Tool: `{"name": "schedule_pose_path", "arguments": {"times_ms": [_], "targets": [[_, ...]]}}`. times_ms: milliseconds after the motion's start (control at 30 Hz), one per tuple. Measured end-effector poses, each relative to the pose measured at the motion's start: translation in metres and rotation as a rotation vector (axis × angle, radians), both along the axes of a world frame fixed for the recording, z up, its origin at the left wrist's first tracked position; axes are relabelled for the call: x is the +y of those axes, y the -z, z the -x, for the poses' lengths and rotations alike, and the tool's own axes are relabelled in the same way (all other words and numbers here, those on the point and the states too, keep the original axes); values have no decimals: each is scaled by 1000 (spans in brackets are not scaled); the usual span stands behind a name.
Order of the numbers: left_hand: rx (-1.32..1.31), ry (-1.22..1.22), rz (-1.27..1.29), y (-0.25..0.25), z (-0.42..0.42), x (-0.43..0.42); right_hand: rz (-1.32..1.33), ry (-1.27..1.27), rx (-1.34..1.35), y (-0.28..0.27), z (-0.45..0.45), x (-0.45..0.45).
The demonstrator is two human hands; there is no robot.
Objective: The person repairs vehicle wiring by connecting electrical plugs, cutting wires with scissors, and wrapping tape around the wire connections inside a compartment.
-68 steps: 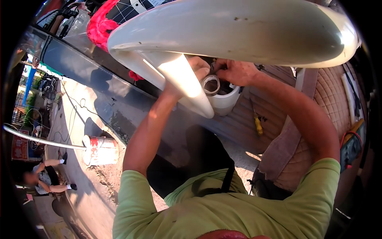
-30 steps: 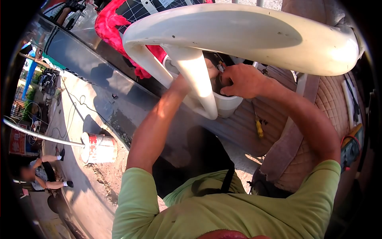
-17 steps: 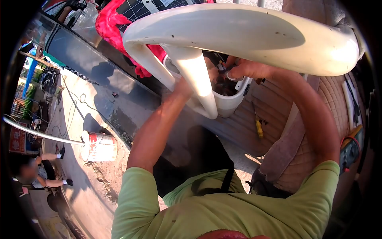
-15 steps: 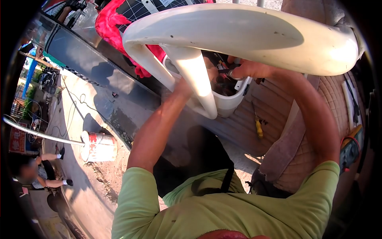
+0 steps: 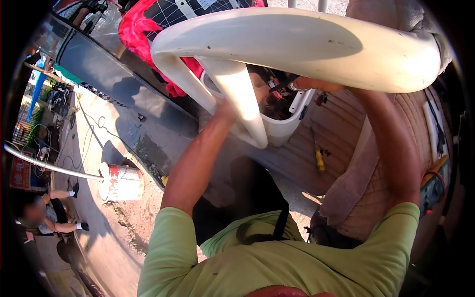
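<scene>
My left hand [image 5: 258, 88] is partly hidden behind the white tubular bar [image 5: 232, 79], its fingers closed above the white bin [image 5: 285, 126] at the near end of a black strip [image 5: 282, 85]. This strip runs across to my right hand [image 5: 319, 85], which is closed on a small round roll with a pale rim [image 5: 295, 86]. The thick upper part of the bar covers some of that hand. Dark and reddish wires [image 5: 281, 105] lie inside the bin, below both hands.
A yellow-handled screwdriver [image 5: 319, 159] lies on the ribbed brown surface [image 5: 341, 123]. At the right is a multimeter [image 5: 431, 190]. A red-and-white bucket [image 5: 121, 182] stands on the ground at left, and a person [image 5: 52, 215] sits beyond it. Red cloth [image 5: 134, 32] is at the upper left.
My right hand has moved up and right with the roll, under the thick bar. The black strip between my hands shows longer, and more of the bin's inside is visible.
</scene>
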State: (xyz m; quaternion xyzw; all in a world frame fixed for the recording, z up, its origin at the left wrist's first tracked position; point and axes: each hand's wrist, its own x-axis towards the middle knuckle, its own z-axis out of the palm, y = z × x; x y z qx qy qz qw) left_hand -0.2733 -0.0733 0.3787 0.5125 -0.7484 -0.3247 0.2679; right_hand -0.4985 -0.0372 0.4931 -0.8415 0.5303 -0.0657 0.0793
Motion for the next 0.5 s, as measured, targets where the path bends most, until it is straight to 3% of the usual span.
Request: {"name": "schedule_pose_path", "arguments": {"times_ms": [267,333,500], "targets": [[156,169,-78,9,-13,-13,72,-8,59,1,4,0],[155,227,32,20,-18,-19,80,-11,72,0,4,2],[321,72,-3,7,-7,-6,103,-7,103,0,4,1]]}}
